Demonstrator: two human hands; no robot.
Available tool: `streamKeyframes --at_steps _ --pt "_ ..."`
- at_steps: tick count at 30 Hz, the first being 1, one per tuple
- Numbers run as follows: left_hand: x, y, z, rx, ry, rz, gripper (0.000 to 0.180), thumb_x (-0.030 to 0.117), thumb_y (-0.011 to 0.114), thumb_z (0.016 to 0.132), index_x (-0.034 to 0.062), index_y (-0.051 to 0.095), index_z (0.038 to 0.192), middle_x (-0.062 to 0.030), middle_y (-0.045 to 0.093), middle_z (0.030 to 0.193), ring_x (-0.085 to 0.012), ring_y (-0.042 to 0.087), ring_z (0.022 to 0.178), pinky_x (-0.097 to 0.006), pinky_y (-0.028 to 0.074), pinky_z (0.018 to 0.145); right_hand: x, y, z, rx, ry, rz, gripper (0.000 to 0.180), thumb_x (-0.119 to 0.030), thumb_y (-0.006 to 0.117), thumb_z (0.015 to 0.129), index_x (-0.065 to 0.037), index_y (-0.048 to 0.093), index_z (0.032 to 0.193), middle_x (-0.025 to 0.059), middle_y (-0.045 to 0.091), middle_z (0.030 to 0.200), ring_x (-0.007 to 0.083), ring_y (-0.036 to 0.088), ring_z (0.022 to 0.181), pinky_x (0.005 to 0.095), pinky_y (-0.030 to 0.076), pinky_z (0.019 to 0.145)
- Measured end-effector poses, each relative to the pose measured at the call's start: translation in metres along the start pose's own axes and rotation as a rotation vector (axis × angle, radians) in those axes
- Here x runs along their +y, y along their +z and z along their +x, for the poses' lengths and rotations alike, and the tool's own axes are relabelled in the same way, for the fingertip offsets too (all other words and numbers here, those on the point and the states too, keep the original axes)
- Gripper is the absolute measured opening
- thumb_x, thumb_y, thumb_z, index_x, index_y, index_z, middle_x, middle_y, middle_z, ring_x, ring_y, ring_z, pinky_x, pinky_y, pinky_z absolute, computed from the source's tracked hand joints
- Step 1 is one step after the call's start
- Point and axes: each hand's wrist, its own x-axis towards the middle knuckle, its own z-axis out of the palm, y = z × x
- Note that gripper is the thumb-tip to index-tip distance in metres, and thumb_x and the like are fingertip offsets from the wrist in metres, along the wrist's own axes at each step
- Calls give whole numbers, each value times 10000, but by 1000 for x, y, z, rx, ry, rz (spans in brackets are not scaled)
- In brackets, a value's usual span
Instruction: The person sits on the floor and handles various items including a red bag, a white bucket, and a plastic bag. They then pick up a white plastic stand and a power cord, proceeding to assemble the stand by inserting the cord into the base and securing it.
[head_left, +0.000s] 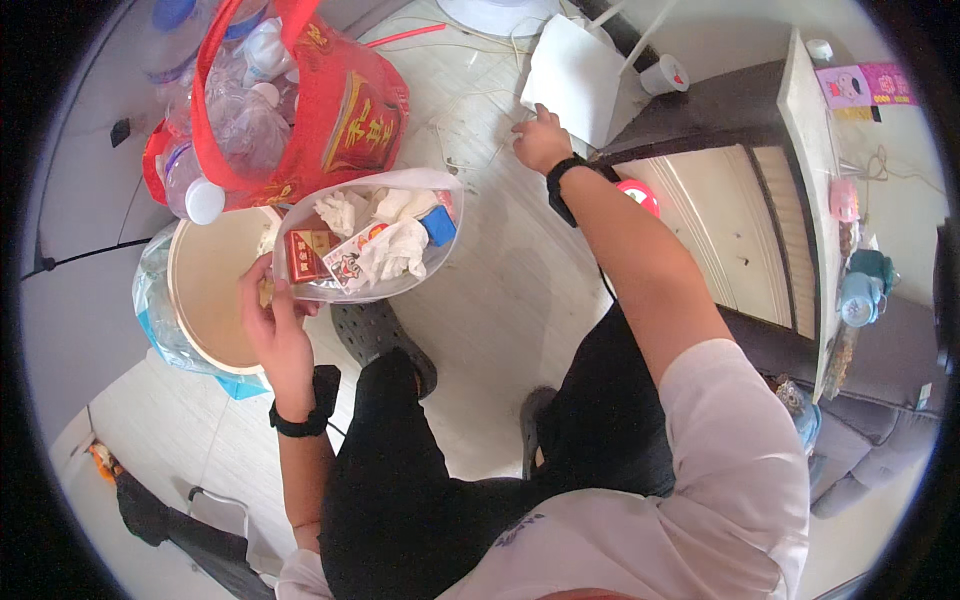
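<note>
My left hand (277, 335) grips the near left rim of a white oval container (440, 262), fingers closed around its edge. Inside lie crumpled tissues (395, 250), a small red box (308, 255), a printed card (347, 268) and a blue item (438, 226). The container is held up beside an open bin (225, 300) with a cream inside and a blue plastic liner. My right hand (543, 142) reaches far forward, its fingers apart, at the near left edge of a flat white device (572, 75) with rod-like antennas. Whether the fingertips touch it I cannot tell.
A red carrier bag (365, 110) full of empty plastic bottles (245, 125) stands behind the bin. A dark-sided cabinet (710, 105) with small items on top runs along the right. Thin cables and a red stick (405, 36) lie on the floor ahead.
</note>
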Motion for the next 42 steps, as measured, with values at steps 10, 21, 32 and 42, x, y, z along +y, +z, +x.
streamKeyframes --at_steps 10,21,32,42 --pt "-18 -25 -17 240 679 329 496 170 454 982 -4 258 1404 -156 338 1310 -217 543 712 -358 472 702 6 4 37 -154 208 -120 392 -295 550 896 -66 656 1194 118 511 1339 297 457 1293 522 383 1070" --pt "30 -11 0 255 839 646 212 -15 590 852 23 577 1060 -154 328 1202 -242 551 876 -366 473 800 27 -204 -27 816 76 845 223 -67 714 861 -49 699 1083 -2 663 867 46 527 674 224 456 635" --pt "87 62 20 -279 680 167 355 10 630 800 -16 617 1154 -167 636 1134 -252 634 932 -338 516 783 1 -274 -143 943 -160 1216 509 56 587 899 31 404 1374 121 546 1245 185 538 1126 295 443 951" --pt "63 96 38 -901 691 85 1382 436 969 473 -15 179 1513 -188 306 1536 -317 359 1392 -434 312 1133 -49 -278 -217 445 -359 1416 677 12 603 896 81 269 1481 56 536 849 158 579 487 268 460 373"
